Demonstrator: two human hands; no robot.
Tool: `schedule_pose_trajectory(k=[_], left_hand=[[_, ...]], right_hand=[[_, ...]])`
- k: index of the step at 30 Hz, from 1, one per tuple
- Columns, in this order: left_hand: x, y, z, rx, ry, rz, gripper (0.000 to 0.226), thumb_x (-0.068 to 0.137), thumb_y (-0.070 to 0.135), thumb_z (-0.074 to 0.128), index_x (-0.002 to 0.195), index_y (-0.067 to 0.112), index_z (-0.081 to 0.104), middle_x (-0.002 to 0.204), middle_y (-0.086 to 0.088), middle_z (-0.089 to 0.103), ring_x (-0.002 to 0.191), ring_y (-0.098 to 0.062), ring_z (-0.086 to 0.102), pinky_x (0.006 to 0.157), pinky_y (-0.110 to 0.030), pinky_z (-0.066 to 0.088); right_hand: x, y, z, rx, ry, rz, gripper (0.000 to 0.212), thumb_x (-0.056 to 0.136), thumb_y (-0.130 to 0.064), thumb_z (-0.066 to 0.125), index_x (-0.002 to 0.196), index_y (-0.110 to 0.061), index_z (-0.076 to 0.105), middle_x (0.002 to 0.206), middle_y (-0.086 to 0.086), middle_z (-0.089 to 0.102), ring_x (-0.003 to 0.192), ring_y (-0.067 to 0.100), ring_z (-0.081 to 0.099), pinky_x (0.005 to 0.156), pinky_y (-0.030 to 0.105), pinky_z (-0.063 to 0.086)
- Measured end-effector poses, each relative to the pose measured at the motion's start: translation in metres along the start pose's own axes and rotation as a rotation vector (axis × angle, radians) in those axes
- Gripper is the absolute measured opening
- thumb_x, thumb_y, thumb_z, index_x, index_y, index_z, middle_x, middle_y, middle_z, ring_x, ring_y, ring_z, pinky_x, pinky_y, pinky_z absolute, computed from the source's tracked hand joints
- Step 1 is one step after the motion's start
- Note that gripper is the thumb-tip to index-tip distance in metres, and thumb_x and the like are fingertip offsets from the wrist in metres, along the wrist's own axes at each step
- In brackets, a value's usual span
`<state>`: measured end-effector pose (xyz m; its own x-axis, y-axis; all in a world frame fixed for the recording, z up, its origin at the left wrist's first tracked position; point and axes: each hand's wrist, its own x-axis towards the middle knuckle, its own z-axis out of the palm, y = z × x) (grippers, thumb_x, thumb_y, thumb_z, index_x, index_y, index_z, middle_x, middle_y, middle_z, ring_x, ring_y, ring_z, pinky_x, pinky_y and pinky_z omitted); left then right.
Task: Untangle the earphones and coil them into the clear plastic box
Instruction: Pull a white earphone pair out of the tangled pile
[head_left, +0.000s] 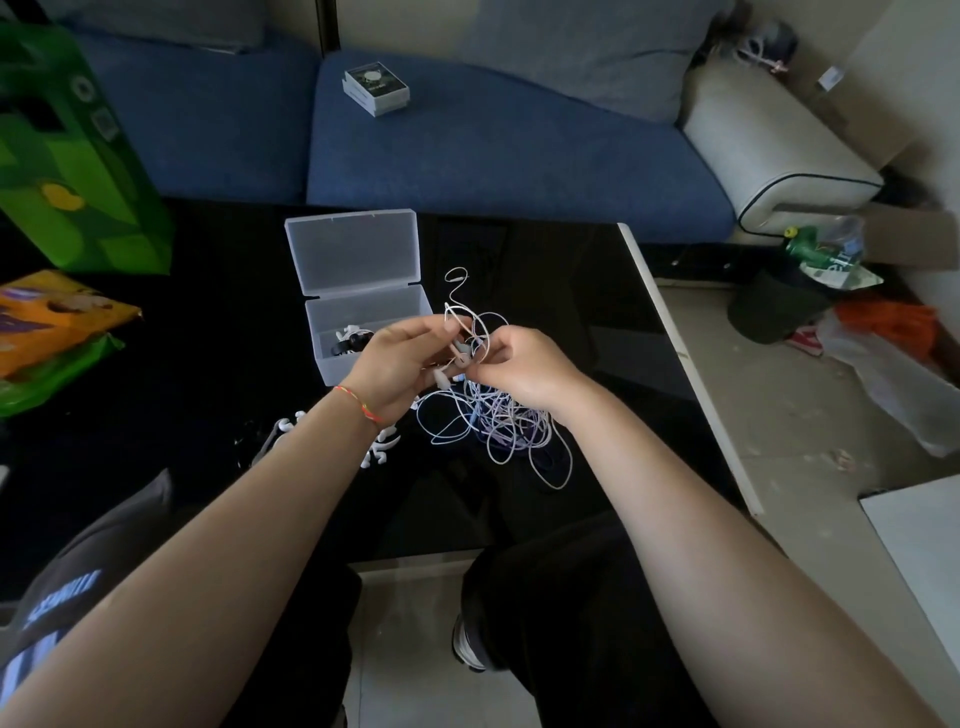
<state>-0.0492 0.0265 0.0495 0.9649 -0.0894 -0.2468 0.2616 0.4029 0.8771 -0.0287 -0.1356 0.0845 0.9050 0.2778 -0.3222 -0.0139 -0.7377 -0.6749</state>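
A tangle of white and purple earphone cables (493, 421) hangs from both hands down onto the black table (208, 415). My left hand (395, 364) pinches cable and earbuds at the top of the tangle. Close beside it, my right hand (524, 366) pinches strands of the same bundle. The clear plastic box (363, 312) stands open just behind my left hand, lid upright, with a coiled black-and-white earphone (350, 340) inside. More white earphone pieces (382, 449) lie on the table under my left wrist.
A green bag (78, 156) and an orange packet (47, 322) sit at the table's left. A blue sofa (493, 145) with a small box (375, 87) is behind. The table's right edge (675, 343) drops to a cluttered floor.
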Motion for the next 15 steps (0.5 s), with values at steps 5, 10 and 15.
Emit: schedule_pose_trajectory(k=[5,10,15], left_hand=[[0.0,0.002,-0.003,0.009,0.015,-0.018,0.016,0.098,0.014,0.056,0.098,0.009,0.071,0.079,-0.011,0.066,0.062,-0.016,0.063,0.07,-0.027,0.057],[0.002,-0.001,-0.005,0.179,0.124,-0.006,0.013,0.097,0.019,0.061,0.098,0.014,0.073,0.07,0.003,0.067,0.054,-0.007,0.051,0.069,-0.021,0.048],[0.003,0.001,-0.011,0.307,0.196,0.05,0.014,0.095,0.024,0.064,0.097,0.018,0.076,0.08,-0.007,0.064,0.069,-0.007,0.059,0.079,-0.02,0.044]], right_hand=[[0.001,0.0,0.002,0.135,-0.024,0.011,0.013,0.089,-0.024,0.074,0.097,-0.017,0.067,0.09,-0.001,0.075,0.076,0.009,0.068,0.064,0.023,0.05],[0.001,0.0,0.001,0.069,-0.009,0.031,0.012,0.094,-0.021,0.066,0.09,-0.01,0.068,0.069,-0.004,0.059,0.041,-0.002,0.046,0.043,0.015,0.034],[0.003,0.004,0.001,-0.112,0.062,0.039,0.024,0.094,-0.021,0.061,0.09,0.002,0.067,0.076,0.011,0.06,0.066,0.022,0.053,0.061,0.032,0.041]])
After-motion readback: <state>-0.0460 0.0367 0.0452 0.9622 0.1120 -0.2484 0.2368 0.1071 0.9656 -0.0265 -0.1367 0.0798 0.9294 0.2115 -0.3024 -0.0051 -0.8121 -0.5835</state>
